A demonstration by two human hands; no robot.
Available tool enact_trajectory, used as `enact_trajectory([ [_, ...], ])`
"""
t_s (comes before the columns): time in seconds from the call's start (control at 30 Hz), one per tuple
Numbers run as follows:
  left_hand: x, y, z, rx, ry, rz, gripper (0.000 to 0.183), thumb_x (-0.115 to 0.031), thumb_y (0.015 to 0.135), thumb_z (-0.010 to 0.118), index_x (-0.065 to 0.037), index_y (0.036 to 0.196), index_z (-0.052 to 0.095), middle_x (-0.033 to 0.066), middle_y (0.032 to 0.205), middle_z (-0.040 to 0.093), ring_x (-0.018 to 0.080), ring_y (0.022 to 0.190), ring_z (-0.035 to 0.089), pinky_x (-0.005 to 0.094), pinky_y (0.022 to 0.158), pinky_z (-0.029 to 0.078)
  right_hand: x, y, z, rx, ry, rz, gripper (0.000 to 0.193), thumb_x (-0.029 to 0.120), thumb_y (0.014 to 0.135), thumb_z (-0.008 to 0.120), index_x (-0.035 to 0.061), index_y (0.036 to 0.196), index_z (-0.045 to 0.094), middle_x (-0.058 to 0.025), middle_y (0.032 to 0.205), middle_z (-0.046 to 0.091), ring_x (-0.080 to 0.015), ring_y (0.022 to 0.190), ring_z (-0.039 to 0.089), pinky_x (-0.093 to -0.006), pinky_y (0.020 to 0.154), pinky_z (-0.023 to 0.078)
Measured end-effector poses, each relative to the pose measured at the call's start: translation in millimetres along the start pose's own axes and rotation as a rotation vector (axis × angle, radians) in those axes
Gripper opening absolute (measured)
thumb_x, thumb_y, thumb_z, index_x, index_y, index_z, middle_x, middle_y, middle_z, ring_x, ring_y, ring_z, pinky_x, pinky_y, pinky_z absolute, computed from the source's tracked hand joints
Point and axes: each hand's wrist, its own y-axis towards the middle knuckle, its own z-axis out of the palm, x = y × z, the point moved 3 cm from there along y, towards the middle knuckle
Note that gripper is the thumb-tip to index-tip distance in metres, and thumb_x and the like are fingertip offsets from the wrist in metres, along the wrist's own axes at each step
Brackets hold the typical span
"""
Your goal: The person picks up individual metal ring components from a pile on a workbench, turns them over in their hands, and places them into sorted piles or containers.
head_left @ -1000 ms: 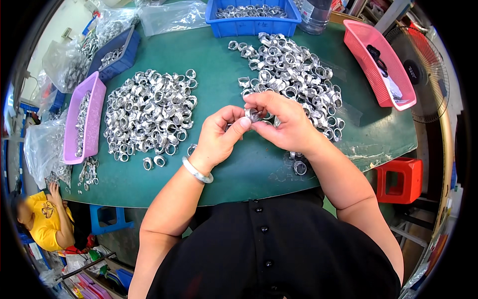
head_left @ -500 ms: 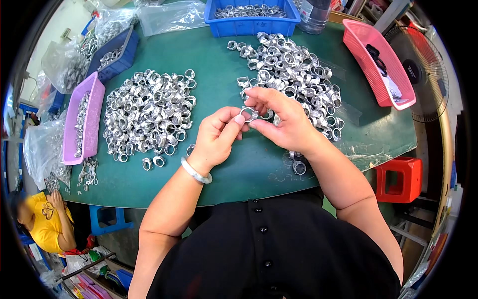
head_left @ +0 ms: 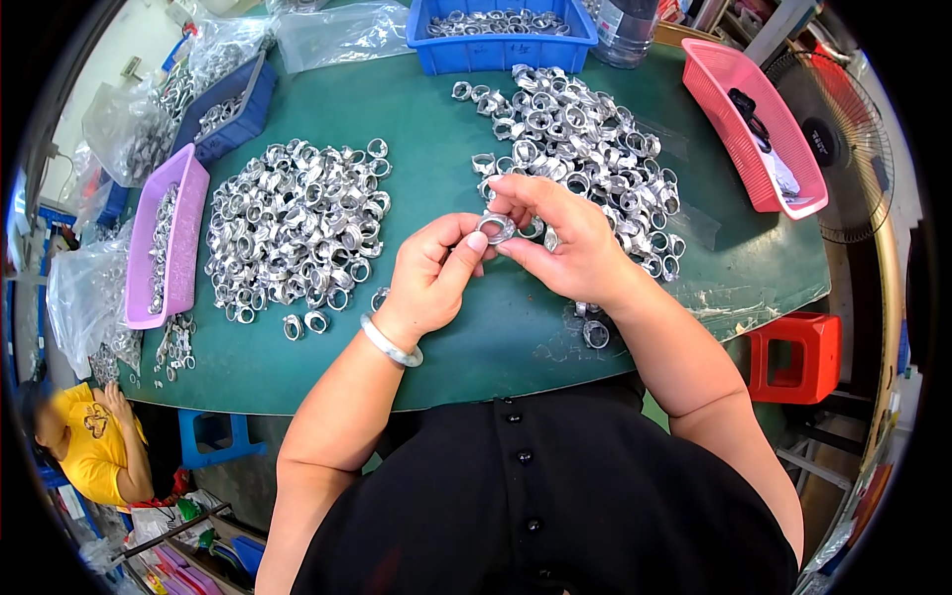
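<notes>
Between my two hands is a silver metal ring (head_left: 495, 229) with a wide band. My left hand (head_left: 432, 268), with a pale bangle on its wrist, pinches it between thumb and fingers. From the other side, the curled fingers and thumb of my right hand (head_left: 580, 243) close on the same ring. Another ring (head_left: 536, 228) shows partly beneath my right fingers; whether they grip it I cannot tell. A large heap of similar rings (head_left: 297, 228) lies to the left. Just beyond my right hand spreads a second heap of rings (head_left: 575, 119).
A blue bin (head_left: 501, 55) of rings stands at the far edge of the green table (head_left: 426, 119). Pink baskets (head_left: 183, 238) (head_left: 754, 139) flank both sides. Loose rings (head_left: 595, 334) lie near my right forearm. A person in yellow (head_left: 99, 446) sits at lower left.
The ring between my fingers has turned, so more of its broad band shows now. Both hands stay almost in the same place.
</notes>
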Motion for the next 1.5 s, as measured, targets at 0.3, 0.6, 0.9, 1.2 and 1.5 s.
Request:
enact_trajectory([
  [0.3, 0, 1, 0, 0.004, -0.086, -0.084, 0.019, -0.013, 0.097, 0.049, 0.000, 0.106, 0.060, 0.0013, 0.083, 0.061, 0.0060, 0.069, 0.052, 0.0202, 0.063, 0.045, 3, 1, -2, 0.002, -0.034, -0.015, 0.055, -0.003, 0.072, 0.070, 0.0043, 0.124, 0.052, -0.0102, 0.096, 0.061, -0.0227, 0.085, 0.063, -0.0320, 0.071, 0.053],
  [0.6, -3, 7, -13, -0.173, -0.057, -0.037, 0.019, -0.014, 0.097, 0.048, -0.003, 0.105, 0.061, 0.0030, 0.088, 0.063, 0.0085, 0.072, 0.056, 0.0222, 0.063, 0.045, 0, 5, -10, -0.016, -0.155, -0.094, 0.049, -0.005, 0.070, 0.065, 0.0043, 0.117, 0.055, -0.0120, 0.101, 0.061, -0.0301, 0.093, 0.060, -0.0386, 0.081, 0.048],
  [0.9, -33, 9, -122, -0.803, 1.180, 0.375, 0.007, -0.008, 0.079, 0.063, -0.002, 0.081, 0.061, 0.0105, 0.086, 0.062, 0.0290, 0.083, 0.059, 0.0367, 0.073, 0.047, -16, 1, 5, 0.228, -0.759, 0.028, 0.038, 0.012, 0.077, 0.066, 0.0049, 0.114, 0.057, -0.0104, 0.125, 0.049, -0.0330, 0.122, 0.042, -0.0511, 0.103, 0.031],
  [1.2, -26, 23, -57, -0.480, 1.236, 0.432, 0.025, -0.015, 0.072, 0.070, -0.008, 0.095, 0.062, 0.0082, 0.100, 0.060, 0.0285, 0.098, 0.054, 0.0428, 0.089, 0.036, -19, 1, 2, 0.311, -0.740, 0.124, 0.036, 0.013, 0.080, 0.064, 0.0074, 0.115, 0.059, -0.0078, 0.132, 0.048, -0.0320, 0.128, 0.037, -0.0576, 0.105, 0.025],
  [1.5, -9, 26, 6, -0.081, 1.146, 0.307, 0.036, -0.014, 0.068, 0.076, -0.009, 0.102, 0.062, 0.0075, 0.100, 0.059, 0.0278, 0.099, 0.053, 0.0402, 0.088, 0.035, -12, -2, 0, 0.307, -0.563, 0.120, 0.025, 0.005, 0.084, 0.057, 0.0106, 0.107, 0.065, -0.0030, 0.118, 0.059, -0.0282, 0.123, 0.043, -0.0608, 0.105, 0.022],
])
